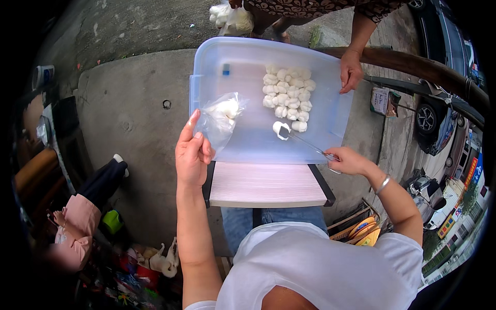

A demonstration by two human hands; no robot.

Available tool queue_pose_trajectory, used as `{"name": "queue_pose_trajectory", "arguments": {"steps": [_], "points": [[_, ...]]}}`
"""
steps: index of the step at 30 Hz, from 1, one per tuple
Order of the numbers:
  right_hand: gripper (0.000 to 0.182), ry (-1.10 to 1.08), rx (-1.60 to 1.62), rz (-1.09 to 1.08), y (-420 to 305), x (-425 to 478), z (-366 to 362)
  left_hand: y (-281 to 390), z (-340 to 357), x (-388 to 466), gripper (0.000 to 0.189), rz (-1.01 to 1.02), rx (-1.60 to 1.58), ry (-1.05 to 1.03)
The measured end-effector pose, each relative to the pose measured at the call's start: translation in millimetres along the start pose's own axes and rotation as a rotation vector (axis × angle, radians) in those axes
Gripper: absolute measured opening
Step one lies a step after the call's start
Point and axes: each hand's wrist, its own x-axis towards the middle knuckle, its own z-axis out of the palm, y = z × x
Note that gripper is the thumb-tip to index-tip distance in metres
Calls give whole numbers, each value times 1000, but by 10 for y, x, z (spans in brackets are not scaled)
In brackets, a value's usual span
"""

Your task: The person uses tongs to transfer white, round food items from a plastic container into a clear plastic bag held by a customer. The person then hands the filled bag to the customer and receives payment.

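My left hand (193, 155) pinches the rim of a clear plastic bag (221, 130), with the index finger pointing up. Inside the bag are white buns (228, 108); their number is hard to tell. In my right hand (348, 161) is a pair of metal tongs (308, 144), whose broad tip rests at a single white bun (276, 128). Whether the tongs squeeze that bun is unclear. Several rows of white buns (288, 93) sit close together in a translucent blue plastic bin (252, 147), to the right of the bag.
Below the bin is a pale wood-grain tabletop (267, 186) with dark side edges. Another person's hand (352, 71) hangs at the bin's right rim; their filled plastic bag (232, 19) is beyond it. A wooden pole (418, 64) runs at right. Someone in pink (79, 221) is at left.
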Motion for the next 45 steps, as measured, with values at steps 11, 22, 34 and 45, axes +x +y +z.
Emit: {"name": "queue_pose_trajectory", "arguments": {"steps": [11, 22, 34, 45], "points": [[45, 121, -3, -219, -899, 263, 404, -114, 400, 3, 45, -29, 396, -138], [59, 296, -258, -396, -1133, -31, -43, -344, 531, 66, 40, -101, 197, -137], [53, 309, -346, -311, -948, -70, 99, -456, 686, 96, 45, -180, 253, -123], [46, 301, -83, -220, -914, -373, 80, -296, 404, 48, 45, -192, 108, 52]]}}
